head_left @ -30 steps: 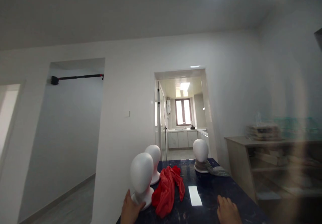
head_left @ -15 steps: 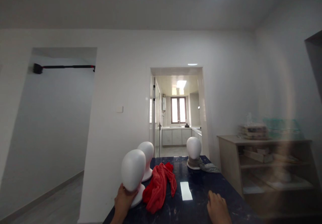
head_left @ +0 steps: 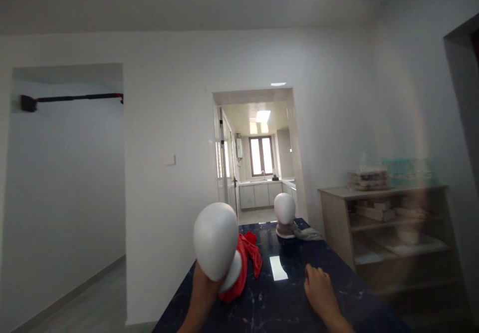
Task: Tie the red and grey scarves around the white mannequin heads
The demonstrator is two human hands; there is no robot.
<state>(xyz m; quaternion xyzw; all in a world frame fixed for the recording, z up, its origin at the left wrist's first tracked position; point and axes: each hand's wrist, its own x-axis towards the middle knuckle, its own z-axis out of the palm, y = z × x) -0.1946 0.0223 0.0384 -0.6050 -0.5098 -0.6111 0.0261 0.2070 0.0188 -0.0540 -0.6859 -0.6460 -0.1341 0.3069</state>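
Note:
My left hand (head_left: 204,287) grips a white foam mannequin head (head_left: 215,240) by its neck and base and holds it lifted and tilted above the near left of the dark marble table (head_left: 279,305). A crumpled red cloth (head_left: 250,254) lies just behind it, partly hidden by the head. My right hand (head_left: 318,288) rests flat on the table top to the right, fingers forward, holding nothing. At the far end stands another white mannequin head (head_left: 284,209) with a grey cloth (head_left: 307,233) at its base.
A wooden open shelf unit (head_left: 389,223) with stacked items stands to the right of the table. Straight ahead a doorway (head_left: 258,153) opens into a lit kitchen. Another opening (head_left: 63,183) with a black and red bar across its top lies to the left.
My left hand has lifted the near mannequin head off the table and tipped it; it now hides the second head behind it. My right hand stays on the table. The view has shifted left.

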